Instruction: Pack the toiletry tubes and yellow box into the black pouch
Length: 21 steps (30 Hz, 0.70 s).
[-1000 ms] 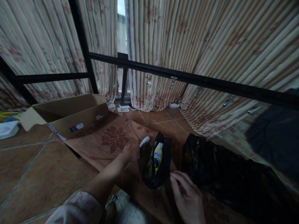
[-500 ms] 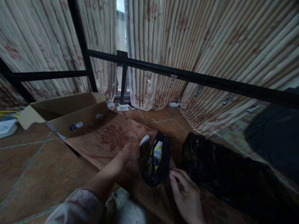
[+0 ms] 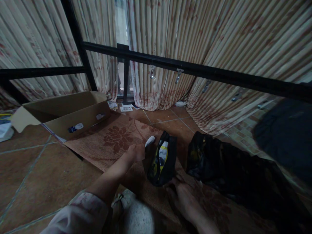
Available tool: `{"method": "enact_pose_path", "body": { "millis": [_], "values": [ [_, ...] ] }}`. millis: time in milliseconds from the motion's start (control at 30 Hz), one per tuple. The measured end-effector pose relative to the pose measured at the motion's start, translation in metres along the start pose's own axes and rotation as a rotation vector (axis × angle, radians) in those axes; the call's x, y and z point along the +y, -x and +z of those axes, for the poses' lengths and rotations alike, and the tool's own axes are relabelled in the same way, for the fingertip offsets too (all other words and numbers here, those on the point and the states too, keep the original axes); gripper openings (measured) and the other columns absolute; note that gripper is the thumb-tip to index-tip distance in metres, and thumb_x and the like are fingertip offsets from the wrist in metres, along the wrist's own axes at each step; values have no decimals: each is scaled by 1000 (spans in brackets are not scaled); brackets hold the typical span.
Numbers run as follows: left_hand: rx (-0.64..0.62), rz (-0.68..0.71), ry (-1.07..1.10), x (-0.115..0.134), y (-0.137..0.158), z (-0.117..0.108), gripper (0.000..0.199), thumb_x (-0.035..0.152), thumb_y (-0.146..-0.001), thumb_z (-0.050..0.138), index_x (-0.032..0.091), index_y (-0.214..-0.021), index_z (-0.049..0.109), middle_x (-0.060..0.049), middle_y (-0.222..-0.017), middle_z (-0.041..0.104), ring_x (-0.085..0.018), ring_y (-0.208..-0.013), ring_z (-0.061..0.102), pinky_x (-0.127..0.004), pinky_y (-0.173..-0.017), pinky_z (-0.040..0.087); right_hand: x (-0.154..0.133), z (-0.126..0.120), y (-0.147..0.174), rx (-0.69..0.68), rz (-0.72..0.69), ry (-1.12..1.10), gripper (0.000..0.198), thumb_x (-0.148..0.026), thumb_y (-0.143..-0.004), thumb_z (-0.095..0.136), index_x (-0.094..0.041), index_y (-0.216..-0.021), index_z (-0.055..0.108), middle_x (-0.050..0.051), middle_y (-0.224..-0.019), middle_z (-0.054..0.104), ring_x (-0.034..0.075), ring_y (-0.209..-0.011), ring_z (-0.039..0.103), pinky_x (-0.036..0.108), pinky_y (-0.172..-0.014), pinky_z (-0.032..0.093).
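A small black pouch lies open on the brown patterned mat, with a yellow-and-white labelled item showing inside. To its left my left hand is closed, and a white rounded object sticks out of it; its kind does not show. My right hand is at the near end of the pouch, fingertips against or just under its edge. Blur and shadow hide whether those fingers grip it. A large black bag or bundle lies to the right of the pouch.
An open cardboard box stands on the left end of the mat. A black metal rail crosses in front of striped curtains. Papers lie on the tiles by the window. A dark rounded shape is at far right.
My right hand has moved left and nearer, from the pouch's right side to its near end. My left hand stays closed around the white object. The view has shifted slightly.
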<state>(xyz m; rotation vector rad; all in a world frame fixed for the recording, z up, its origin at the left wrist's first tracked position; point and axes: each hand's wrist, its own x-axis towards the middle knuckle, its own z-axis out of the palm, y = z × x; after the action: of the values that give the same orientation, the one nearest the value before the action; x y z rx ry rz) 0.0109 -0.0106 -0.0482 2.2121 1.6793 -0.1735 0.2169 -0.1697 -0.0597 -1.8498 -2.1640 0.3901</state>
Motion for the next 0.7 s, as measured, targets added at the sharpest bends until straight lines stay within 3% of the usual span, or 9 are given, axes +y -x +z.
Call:
{"method": "enact_pose_path", "body": {
  "millis": [333, 467, 700],
  "values": [
    [-41, 32, -21, 6, 2, -9, 38, 30, -76, 58, 13, -110, 63, -14, -106, 69, -25, -98, 65, -28, -84, 49, 8, 4, 0, -92, 67, -59, 11, -19, -83, 53, -22, -88, 63, 5, -99, 63, 17, -89, 63, 26, -78, 44],
    [-58, 41, -27, 6, 1, -10, 42, 31, -75, 59, 11, -111, 62, -15, -101, 70, -27, -96, 65, -29, -79, 50, 9, 6, 0, -76, 55, -66, 12, -18, -83, 53, -23, -90, 63, 4, -97, 62, 17, -89, 62, 26, -77, 44],
    [-51, 44, -42, 5, -2, -6, 41, 38, -78, 55, 11, -106, 63, -18, -107, 68, -31, -101, 63, -35, -86, 48, 9, 7, -1, -80, 79, -58, 10, -21, -85, 53, -22, -86, 63, 4, -96, 61, 16, -85, 63, 26, -75, 43]
  ]
}}
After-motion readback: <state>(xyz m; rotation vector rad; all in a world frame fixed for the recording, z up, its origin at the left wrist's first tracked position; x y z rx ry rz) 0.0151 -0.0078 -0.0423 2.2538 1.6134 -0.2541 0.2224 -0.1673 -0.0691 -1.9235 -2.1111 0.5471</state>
